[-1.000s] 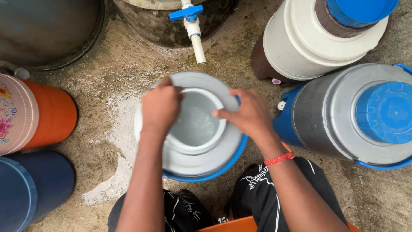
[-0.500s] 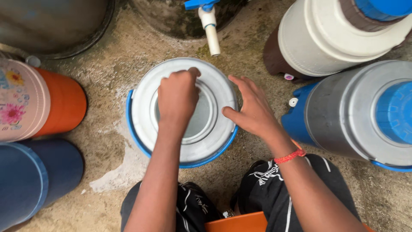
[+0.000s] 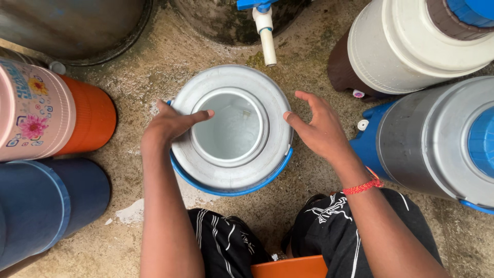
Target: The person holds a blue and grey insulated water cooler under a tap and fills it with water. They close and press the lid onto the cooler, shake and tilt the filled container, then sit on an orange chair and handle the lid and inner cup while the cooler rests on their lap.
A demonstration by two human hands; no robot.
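- At the far left stand two coolers, one above the other in the view: an orange jug with a pink flowered top [image 3: 49, 116] and, nearer the person, a dark blue jug [image 3: 46, 206].
- The left hand [image 3: 167, 126] lies on the left shoulder of the open grey cooler [image 3: 231, 177] – palm down, thumb and forefinger stretched over the grey top toward the round mouth, the other fingers curled down the outer side. The fingers are loosely spread, not pinching anything.
- That grey cooler stands upright on the wet concrete floor [image 3: 154, 67] in the middle of the view, its lid off, its pale inside showing, a blue band around its base. A white tap with a blue handle [image 3: 266, 31] points down just beyond its far rim.
- The right hand [image 3: 316, 128] sits at the cooler's right edge – fingers spread and bent, thumb tip touching the rim, the others raised just beside it. A red wrist cord [image 3: 363, 186] circles the wrist.
- To the right stand a white-and-brown cooler [image 3: 406, 46] and a grey-and-blue cooler [image 3: 427, 139].
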